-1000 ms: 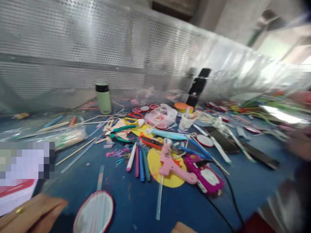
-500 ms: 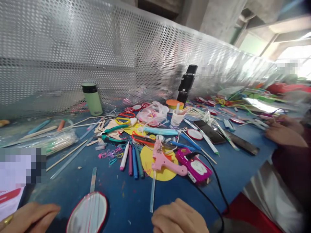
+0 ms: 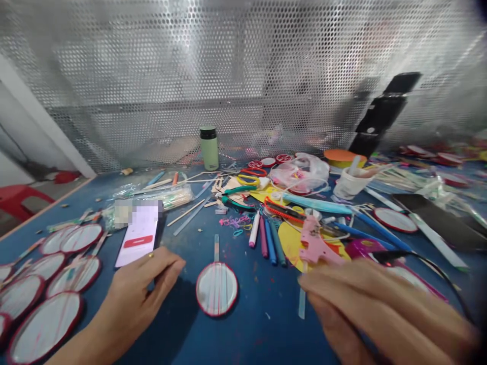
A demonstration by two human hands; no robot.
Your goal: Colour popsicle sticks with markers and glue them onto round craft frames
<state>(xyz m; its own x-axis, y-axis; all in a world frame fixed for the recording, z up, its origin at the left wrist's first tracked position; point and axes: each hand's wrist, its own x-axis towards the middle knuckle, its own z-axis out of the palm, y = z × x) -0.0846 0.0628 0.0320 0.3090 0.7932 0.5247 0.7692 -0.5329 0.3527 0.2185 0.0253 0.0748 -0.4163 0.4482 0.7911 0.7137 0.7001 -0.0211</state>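
Observation:
My left hand (image 3: 139, 296), with a ring on one finger, is at the lower edge of a lit phone (image 3: 139, 233). Its thumb and fingers are drawn together, with nothing visible in them. My right hand (image 3: 380, 304) is slightly blurred, fingers stretched out, just in front of a pink glue gun (image 3: 314, 241). I cannot tell whether it touches the gun. A clear glue stick (image 3: 302, 304) extends from the gun. Between my hands lies a round, red-rimmed white disc (image 3: 217, 289) with clear strips across it and a flat stick (image 3: 216, 248) at its top.
Several similar red-rimmed discs (image 3: 45, 324) lie at left. Markers (image 3: 262, 230), green-handled pliers (image 3: 238, 195), a purple device (image 3: 365, 249) with a black cable, and a white cup (image 3: 352, 183) clutter the middle and right. A green bottle (image 3: 209, 149) stands before the perforated metal screen (image 3: 152, 76).
The view has swung left, bringing the discs at left and the whole phone into sight. My right hand has risen towards the glue gun and its fingers have straightened.

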